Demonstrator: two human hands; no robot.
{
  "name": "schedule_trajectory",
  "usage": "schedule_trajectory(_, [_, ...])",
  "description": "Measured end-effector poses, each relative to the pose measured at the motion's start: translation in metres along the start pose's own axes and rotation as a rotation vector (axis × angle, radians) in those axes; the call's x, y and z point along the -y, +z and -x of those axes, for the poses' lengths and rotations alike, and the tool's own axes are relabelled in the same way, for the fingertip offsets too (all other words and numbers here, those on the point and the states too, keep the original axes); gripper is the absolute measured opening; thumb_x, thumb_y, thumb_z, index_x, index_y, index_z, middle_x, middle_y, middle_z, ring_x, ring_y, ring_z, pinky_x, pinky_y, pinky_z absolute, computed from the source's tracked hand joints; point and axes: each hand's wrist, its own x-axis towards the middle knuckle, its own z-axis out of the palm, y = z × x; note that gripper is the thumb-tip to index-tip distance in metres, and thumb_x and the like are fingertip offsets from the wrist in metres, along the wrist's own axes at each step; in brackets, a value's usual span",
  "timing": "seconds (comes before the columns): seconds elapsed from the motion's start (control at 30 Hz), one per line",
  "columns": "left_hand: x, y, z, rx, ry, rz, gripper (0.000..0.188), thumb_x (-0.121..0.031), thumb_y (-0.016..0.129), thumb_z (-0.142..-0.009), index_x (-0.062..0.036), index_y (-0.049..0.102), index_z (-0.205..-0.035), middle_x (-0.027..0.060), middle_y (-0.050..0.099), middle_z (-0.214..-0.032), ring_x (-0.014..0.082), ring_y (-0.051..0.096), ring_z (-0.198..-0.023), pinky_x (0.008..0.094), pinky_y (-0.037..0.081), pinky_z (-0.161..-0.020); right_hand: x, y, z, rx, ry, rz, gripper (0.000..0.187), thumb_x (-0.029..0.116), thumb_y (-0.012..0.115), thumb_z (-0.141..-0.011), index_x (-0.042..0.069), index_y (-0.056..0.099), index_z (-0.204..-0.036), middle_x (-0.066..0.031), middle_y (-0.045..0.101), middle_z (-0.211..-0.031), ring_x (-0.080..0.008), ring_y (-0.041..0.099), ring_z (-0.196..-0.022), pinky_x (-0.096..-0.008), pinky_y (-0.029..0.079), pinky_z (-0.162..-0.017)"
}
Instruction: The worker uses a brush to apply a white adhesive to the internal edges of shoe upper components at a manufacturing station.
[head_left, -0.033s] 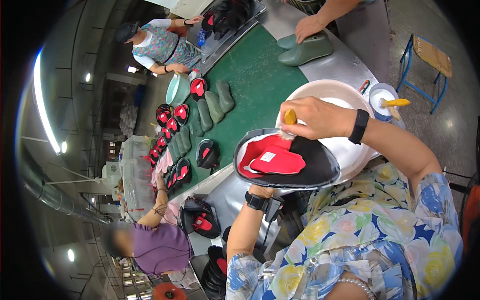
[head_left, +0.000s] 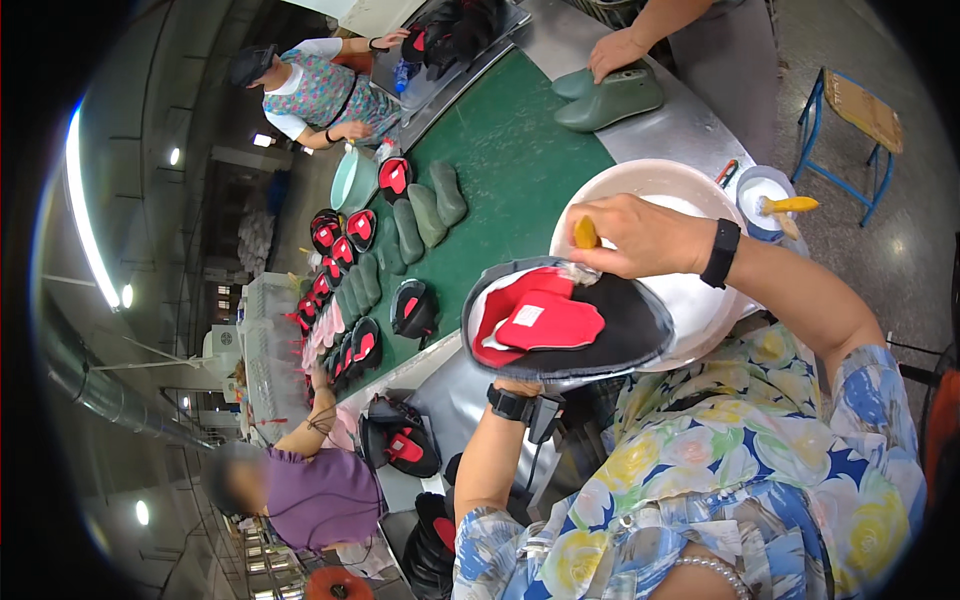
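Note:
My left hand (head_left: 520, 386) holds a black shoe upper (head_left: 625, 325) from beneath. Most of its fingers are hidden by the upper. Red lining and a red tongue (head_left: 550, 322) with a small white label show inside the upper. My right hand (head_left: 635, 238) is closed around a brush (head_left: 585, 233) with a yellow handle. The pale bristles touch the upper's edge beside the red lining. Behind the upper and under my right hand stands a wide pale basin (head_left: 600, 180) of white liquid.
A small tub (head_left: 752, 196) with another yellow-handled brush (head_left: 790, 205) stands right of the basin. Green shoe lasts (head_left: 425, 215) and several red-lined uppers (head_left: 360, 230) lie on the green belt (head_left: 520, 130). A co-worker's hand (head_left: 615, 55) rests on lasts at the far side. Two other people work on the left.
The upper has shifted slightly left in my left hand. The brush in my right hand has tilted slightly, its bristles still at the upper's edge.

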Motion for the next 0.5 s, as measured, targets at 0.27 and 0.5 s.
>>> schedule_trajectory(0.27, [-0.006, -0.026, 0.008, -0.117, 0.047, 0.133, 0.047, -0.025, 0.058, -0.100, -0.0065, 0.048, -0.142, 0.0120, 0.058, -0.138, 0.0257, 0.058, -0.123, 0.0405, 0.051, -0.103, 0.005, -0.020, 0.012, -0.137, 0.002, 0.006, 0.021, 0.020, 0.066, -0.091, 0.003, 0.057, -0.097, -0.0159, 0.066, -0.084, -0.0344, 0.065, -0.075, -0.0406, 0.050, -0.069])
schedule_trajectory(0.5, [0.011, -0.039, 0.021, -0.178, 0.024, 0.164, 0.045, -0.025, 0.057, -0.100, -0.0067, 0.049, -0.141, 0.0125, 0.058, -0.137, 0.0268, 0.059, -0.123, 0.0416, 0.051, -0.103, 0.004, -0.018, 0.017, 0.015, -0.074, 0.076, 0.019, 0.014, 0.071, -0.087, 0.005, 0.057, -0.094, -0.0127, 0.063, -0.083, -0.0343, 0.063, -0.081, -0.0418, 0.050, -0.074])
